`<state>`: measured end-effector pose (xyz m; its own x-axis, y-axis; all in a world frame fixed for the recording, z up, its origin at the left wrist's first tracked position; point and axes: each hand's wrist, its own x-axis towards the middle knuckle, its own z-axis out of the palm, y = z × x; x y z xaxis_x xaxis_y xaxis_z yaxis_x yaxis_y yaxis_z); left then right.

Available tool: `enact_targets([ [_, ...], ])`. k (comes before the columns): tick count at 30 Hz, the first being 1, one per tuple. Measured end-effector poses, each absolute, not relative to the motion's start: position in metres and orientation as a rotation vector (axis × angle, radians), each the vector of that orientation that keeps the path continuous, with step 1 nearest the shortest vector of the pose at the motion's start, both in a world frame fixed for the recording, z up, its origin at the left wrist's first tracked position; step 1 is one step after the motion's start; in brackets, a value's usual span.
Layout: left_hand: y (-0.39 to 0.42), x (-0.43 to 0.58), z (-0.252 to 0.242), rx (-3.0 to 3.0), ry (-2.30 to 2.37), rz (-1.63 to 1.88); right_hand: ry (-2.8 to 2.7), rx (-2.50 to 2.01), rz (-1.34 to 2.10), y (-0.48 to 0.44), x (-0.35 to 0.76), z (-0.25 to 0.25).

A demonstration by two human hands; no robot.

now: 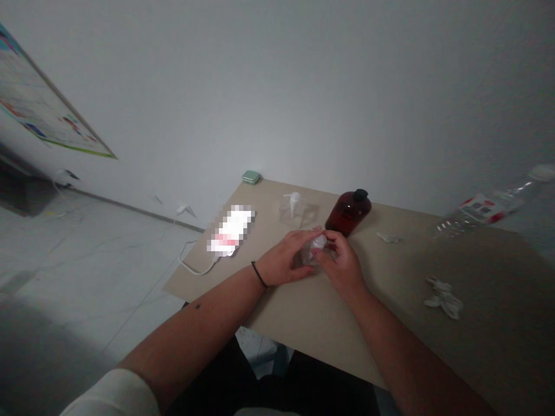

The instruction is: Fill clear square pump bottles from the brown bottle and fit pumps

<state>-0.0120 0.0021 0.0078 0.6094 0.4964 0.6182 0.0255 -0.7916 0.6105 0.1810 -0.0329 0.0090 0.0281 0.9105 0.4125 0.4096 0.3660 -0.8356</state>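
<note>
I log the left hand [281, 261] and right hand [343, 268], fingers [332, 238] curled closed on a small clear bottle [307, 256], pale cap [318, 241] angled toward the right hand.

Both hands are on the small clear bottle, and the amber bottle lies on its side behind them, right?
No: the head view shows the amber bottle upright, not on its side. The left hand and right hand do hold the small clear bottle.
</note>
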Motion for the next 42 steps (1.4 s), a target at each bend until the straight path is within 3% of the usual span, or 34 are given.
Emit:
enact_targets([
  [42,0.0010,-0.0126,0.0096,2.263,0.411,1.102,-1.612,-1.197,0.545,-0.0366,0.1800,0.0110],
])
